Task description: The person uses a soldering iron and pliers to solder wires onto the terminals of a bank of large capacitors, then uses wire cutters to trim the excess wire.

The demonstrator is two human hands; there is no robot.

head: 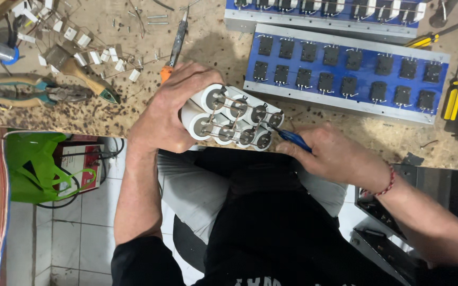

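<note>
Gripping a white bundle of eight wired cylinders at the workbench edge, my left hand wraps its end; my right hand pinches a blue-handled tool, apparently touching a terminal.

I see white capacitor cylinders, a blue-handled tool, blue panels dotted with black parts, yellow screwdrivers, a speckled tan table, a green bag.
</note>
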